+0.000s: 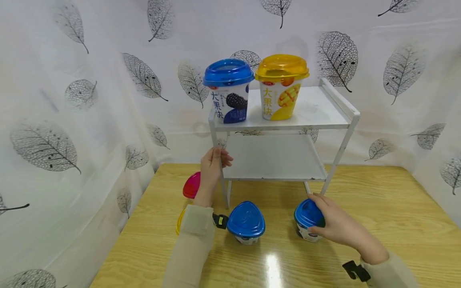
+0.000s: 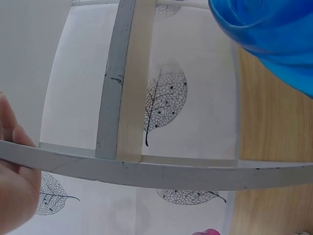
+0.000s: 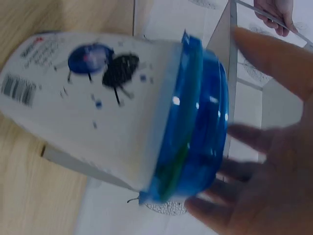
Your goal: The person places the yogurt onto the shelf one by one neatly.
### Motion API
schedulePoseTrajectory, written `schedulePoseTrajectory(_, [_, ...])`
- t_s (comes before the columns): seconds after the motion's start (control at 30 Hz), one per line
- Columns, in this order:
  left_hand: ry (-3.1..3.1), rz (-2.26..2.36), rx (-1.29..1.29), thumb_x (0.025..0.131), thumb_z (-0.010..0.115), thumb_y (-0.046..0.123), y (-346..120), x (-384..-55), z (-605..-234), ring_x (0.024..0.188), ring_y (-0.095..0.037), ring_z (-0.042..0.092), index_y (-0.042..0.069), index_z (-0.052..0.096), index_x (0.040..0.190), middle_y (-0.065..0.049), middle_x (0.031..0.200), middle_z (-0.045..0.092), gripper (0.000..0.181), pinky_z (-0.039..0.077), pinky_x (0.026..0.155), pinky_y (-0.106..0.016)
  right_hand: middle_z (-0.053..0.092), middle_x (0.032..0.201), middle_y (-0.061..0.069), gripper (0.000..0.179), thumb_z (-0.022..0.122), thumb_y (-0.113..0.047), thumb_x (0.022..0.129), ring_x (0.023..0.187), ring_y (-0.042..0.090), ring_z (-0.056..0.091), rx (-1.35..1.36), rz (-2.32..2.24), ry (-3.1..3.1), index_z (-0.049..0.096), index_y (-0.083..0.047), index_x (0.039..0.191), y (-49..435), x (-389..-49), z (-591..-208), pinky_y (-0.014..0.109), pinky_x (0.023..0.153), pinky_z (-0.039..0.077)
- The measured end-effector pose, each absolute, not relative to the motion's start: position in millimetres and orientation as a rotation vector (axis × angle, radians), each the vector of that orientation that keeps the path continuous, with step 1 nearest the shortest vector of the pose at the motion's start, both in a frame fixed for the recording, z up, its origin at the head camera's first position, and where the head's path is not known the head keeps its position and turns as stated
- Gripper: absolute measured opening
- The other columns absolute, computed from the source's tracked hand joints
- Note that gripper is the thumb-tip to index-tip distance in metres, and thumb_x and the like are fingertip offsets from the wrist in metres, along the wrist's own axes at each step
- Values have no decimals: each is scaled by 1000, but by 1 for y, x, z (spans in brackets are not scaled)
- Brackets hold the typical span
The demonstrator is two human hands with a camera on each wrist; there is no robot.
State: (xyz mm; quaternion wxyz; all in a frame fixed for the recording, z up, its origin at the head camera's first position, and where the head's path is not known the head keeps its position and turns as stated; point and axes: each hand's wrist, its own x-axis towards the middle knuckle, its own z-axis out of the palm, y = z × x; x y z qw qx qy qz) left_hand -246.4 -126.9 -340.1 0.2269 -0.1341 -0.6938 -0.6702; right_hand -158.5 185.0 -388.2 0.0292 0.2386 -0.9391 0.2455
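A: Holding what with the left?

B: Gripping the rack point(image 1: 313, 106) with the left hand point(image 1: 212, 164). Curled round the left front post, near the level of the lower shelf point(image 1: 271, 158).

A: And with the right hand point(image 1: 331, 222)?

B: Spread about the blue lid of the right cup point(image 1: 306, 216). In the right wrist view, thumb tip plainly apart from the lid, with background visible between. Cannot tell how firmly touched by the other fingers. Cup blurred at close range.

A: Standing where?

B: Upright on the bench point(image 1: 381, 200), near the rack's right front leg. Well apart from the middle cup point(image 1: 246, 220), also blue-lidded, in front of the rack toward its left side.

A: And up top?

B: At the left front corner, a blackberry cup point(image 1: 230, 96) with blue lid. Just beside it, a mango cup point(image 1: 281, 88) with yellow lid. Cannot tell whether touching at the rims.

A: Farther left?

B: Partly hidden behind the left sleeve point(image 1: 192, 248) and wrist: a red lid point(image 1: 191, 186) and, nearer, a yellow lid point(image 1: 181, 221). Behind everything, a leaf-printed sheet point(image 1: 108, 120).
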Motion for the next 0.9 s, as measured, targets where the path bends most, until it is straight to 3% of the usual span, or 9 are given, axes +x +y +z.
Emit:
schedulePoseTrajectory(0.13, [-1913,-1833,-378,95,30,23,-127,-247,-341,58,-8,57,-9,54,87,-25,77,61,41,45,59,-24,40,117,34,81,66,-47,74,102,50,43,537,592,-2848,37,10,124,177,-157,-392,58,72,42])
schedulePoseTrajectory(0.23, [-1902,-1821,-386,94,31,28,-126,-247,-341,57,-8,57,-9,54,87,-22,76,62,43,45,58,-24,48,105,33,83,65,-55,70,95,47,47,429,421,-2782,45,12,116,172,-156,-397,57,71,42])
schedulePoseTrajectory(0.4, [-1891,-1813,-403,90,32,39,-126,-247,-342,56,-6,57,-7,54,86,-13,72,64,52,45,57,-23,52,93,32,79,72,-49,64,84,44,51,415,327,-2715,49,12,109,171,-156,-402,55,65,44])
schedulePoseTrajectory(0.6, [-1869,-1856,-386,89,34,42,-126,-246,-341,56,-7,57,-7,54,86,-8,71,64,53,46,59,-23,48,108,33,77,75,-36,66,98,49,45,586,505,-2784,42,10,119,177,-160,-398,59,72,41])
schedulePoseTrajectory(0.77, [-1873,-1862,-380,91,33,37,-127,-246,-340,56,-6,57,-10,53,87,-15,72,64,51,46,59,-22,40,120,32,82,77,-20,66,106,49,40,719,672,-2848,31,8,129,182,-161,-394,59,75,40])
schedulePoseTrajectory(0.9, [-1889,-1845,-375,92,32,33,-126,-246,-341,56,-6,57,-9,53,87,-17,73,63,48,46,58,-23,36,124,32,84,74,-27,71,109,50,37,653,732,-2879,26,7,132,180,-158,-393,60,77,39])
